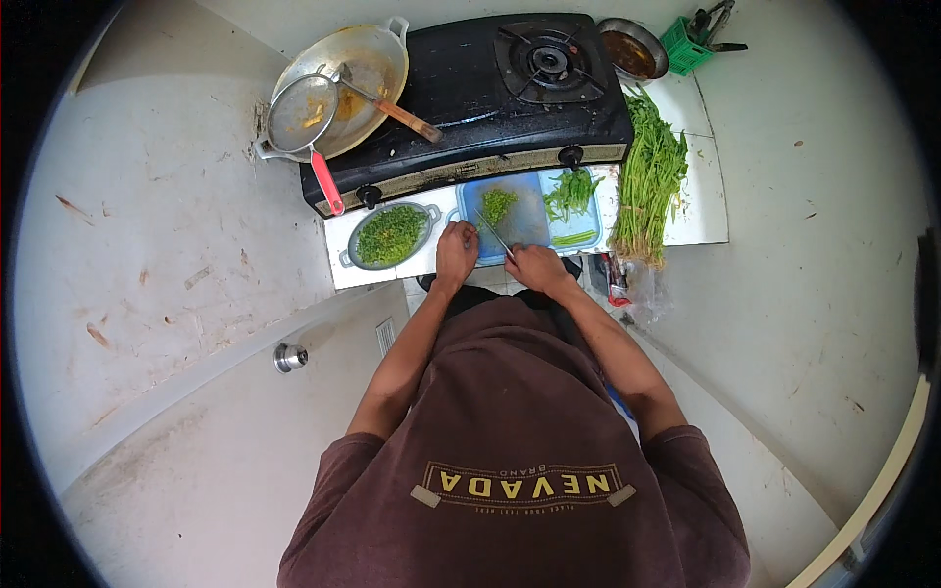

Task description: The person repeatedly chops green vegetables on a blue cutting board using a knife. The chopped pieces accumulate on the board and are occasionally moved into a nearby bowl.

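Note:
My right hand grips a knife, its blade angled up and left over a blue cutting board. At the board's left edge is my left hand, fingers curled; whether they pinch anything is too small to tell. A small pile of chopped green stems lies on the board beyond the blade. Right of it, a light blue tray carries loose green leaves and a few cut stems. An oval grey dish left of my left hand holds chopped greens.
Behind the board stands a black gas stove. On its left sits a wok with a red-handled strainer and a wooden-handled ladle. A bundle of leafy greens, a dark pan and a green basket are at right.

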A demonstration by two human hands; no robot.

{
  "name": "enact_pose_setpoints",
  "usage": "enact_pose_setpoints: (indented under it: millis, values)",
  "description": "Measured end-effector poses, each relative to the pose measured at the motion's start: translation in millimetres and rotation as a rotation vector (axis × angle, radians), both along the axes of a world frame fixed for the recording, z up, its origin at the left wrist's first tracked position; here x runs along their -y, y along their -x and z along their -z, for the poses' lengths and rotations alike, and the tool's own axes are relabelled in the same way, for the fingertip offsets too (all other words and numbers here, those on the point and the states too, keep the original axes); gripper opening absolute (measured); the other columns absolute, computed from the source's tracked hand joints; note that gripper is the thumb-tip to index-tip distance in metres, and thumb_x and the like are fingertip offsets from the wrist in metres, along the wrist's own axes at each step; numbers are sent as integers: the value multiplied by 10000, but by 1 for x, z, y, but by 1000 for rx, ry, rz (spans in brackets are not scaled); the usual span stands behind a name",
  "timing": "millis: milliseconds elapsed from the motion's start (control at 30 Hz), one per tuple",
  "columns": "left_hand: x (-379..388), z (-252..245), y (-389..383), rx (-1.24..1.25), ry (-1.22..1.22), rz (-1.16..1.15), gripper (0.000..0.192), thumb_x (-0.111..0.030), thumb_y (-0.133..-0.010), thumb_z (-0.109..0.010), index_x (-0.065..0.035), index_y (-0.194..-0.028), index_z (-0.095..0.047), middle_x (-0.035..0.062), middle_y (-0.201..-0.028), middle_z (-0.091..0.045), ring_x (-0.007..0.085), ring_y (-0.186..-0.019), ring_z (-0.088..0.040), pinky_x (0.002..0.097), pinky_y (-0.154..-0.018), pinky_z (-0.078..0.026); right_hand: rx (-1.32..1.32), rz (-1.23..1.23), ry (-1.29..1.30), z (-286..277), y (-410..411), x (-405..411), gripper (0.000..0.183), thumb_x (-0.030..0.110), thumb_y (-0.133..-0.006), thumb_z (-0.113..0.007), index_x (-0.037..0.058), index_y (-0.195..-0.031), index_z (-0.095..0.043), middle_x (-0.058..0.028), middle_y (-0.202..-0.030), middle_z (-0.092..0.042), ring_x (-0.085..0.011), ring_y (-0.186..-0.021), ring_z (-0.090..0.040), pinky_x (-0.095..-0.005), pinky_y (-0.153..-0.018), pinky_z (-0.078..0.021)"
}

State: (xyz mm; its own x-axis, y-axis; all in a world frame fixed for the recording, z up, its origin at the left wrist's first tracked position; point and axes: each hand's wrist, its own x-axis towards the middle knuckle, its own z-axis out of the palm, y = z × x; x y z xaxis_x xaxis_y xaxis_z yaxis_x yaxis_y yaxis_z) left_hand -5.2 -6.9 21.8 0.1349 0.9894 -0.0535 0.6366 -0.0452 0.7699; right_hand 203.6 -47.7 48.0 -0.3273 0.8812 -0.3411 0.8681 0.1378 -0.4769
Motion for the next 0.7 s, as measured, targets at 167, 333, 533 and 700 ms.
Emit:
enact_pose_setpoints:
  millis: [167, 333, 533, 700]
  values:
    - [4, -4, -1, -36, 7, -13, 87, -55, -916, -653, 17, -957, -676, 190, -926, -652, 390, -917, -645, 476, -847, -522, -25, -24, 11, -1, -5, 2, 381, 344, -989, -561, 3, -911, -712, -249, -818, -728, -443, -807, -727, -546, -765, -582]
    - [8, -4, -1, -42, 1, -21, 84, -51, -916, -656, 14, -965, -677, 181, -938, -658, 386, -955, -638, 473, -870, -515, -60, -58, 48, -3, -13, 4, 364, 342, -976, -573, 10, -926, -714, -243, -825, -730, -449, -803, -722, -552, -770, -577]
    - [10, -4, 1, -28, -9, -36, 82, -54, -922, -664, 7, -972, -685, 173, -931, -666, 379, -956, -635, 471, -869, -511, -67, -46, 70, -10, -18, -2, 372, 346, -968, -579, 9, -912, -726, -250, -830, -726, -449, -817, -721, -550, -779, -574]
    - [10, -3, 0, -1, 35, -66, 75, -53, -920, -664, 5, -963, -685, 164, -923, -667, 364, -929, -641, 463, -858, -512, -60, -50, 83, -12, -18, -3, 382, 345, -965, -583, 1, -892, -733, -257, -835, -726, -446, -827, -722, -547, -784, -574]
